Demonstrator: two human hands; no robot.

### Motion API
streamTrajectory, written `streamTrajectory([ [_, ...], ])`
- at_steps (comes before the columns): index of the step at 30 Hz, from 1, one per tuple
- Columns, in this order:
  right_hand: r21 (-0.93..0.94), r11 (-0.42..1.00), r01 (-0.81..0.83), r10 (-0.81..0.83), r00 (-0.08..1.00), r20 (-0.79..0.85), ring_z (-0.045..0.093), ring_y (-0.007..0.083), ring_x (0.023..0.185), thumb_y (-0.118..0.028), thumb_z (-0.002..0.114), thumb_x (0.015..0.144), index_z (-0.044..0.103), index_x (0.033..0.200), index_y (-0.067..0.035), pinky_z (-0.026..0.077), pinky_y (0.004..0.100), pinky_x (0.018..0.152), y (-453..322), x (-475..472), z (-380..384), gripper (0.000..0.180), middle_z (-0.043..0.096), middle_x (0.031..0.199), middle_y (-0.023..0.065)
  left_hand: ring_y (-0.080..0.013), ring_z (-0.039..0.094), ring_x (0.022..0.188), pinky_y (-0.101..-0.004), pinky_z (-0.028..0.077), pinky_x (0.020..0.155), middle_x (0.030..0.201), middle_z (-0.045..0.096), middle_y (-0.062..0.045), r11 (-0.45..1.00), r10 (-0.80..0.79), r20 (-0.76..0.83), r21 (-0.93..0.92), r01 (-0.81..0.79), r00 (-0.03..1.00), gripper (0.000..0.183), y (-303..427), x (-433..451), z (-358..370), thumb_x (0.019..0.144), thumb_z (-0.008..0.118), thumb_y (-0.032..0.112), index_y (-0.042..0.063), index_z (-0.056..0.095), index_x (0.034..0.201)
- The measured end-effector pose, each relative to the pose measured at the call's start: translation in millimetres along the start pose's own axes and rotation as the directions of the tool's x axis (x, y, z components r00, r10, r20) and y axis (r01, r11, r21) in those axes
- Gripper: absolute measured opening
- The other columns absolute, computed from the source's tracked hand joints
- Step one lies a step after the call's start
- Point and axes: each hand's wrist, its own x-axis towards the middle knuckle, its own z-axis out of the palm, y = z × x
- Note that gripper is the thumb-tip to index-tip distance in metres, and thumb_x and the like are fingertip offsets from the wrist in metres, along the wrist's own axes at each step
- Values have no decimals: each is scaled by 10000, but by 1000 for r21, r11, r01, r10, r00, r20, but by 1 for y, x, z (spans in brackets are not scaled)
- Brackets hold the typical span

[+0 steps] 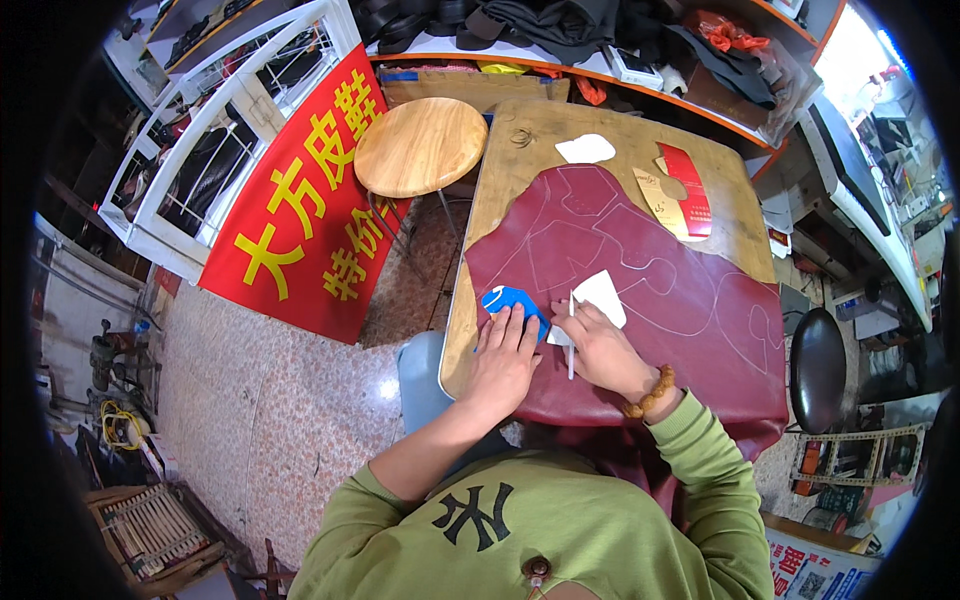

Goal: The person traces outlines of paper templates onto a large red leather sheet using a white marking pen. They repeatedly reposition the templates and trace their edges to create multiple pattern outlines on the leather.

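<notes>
Over the wooden table (525, 120) lies a large dark red sheet of leather or a similar material (675, 337), marked with pale outlines of curved shapes. My left hand (506, 364) is spread flat with its fingertips on a blue cut-out piece (534, 304), pressing it on the sheet near the left edge. In my right hand (600, 345) is a thin white pen-like tool (571, 360), held between the fingers just right of the blue piece. A white paper piece (606, 294) lies partly under my right hand. The tool's tip is too small to make out.
A white cut-out (585, 148) and a red-and-gold card cut-out (686, 191) lie at the far side. A round wooden stool (420, 146) stands left of the table, beside a red banner (300, 217). A black-seated stool (817, 371) is at the right; a loaded shelf (540, 60) runs behind.
</notes>
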Motion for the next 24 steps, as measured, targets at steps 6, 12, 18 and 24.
streamTrajectory([
  [6,-140,990,-1,8,999,52,588,337,1102,-150,675,816,609,1153,-40,462,432,981,-15,-37,-16,360,630,1188,166,-382,427,1320,-470,413,1069,1491,421,-217,994,66,189,74,-81,980,517,-18,22,-25,930,615,250,69,510,1404],
  [12,-159,987,-6,7,1000,8,576,323,1134,-245,778,752,633,1114,-40,435,463,1027,-35,-55,-13,441,600,1290,130,-349,490,1214,-447,461,994,1187,515,-155,991,119,379,15,-135,918,706,-40,80,-59,672,877,302,63,536,1244],
  [18,-34,999,-32,35,996,80,555,343,1199,-291,713,841,601,1203,-38,419,480,1063,-50,-44,-2,456,585,1309,172,-386,591,1025,-459,490,863,1037,585,-165,999,46,392,2,-50,919,506,-60,92,-48,720,848,295,35,547,1032],
  [24,49,991,-124,121,991,63,566,411,1174,-278,722,850,558,1247,-18,437,481,1045,-45,-38,0,502,564,1307,236,-140,637,617,-275,491,502,777,613,-53,442,-376,393,-720,535,839,177,-79,34,-51,860,654,-22,72,544,963],
])
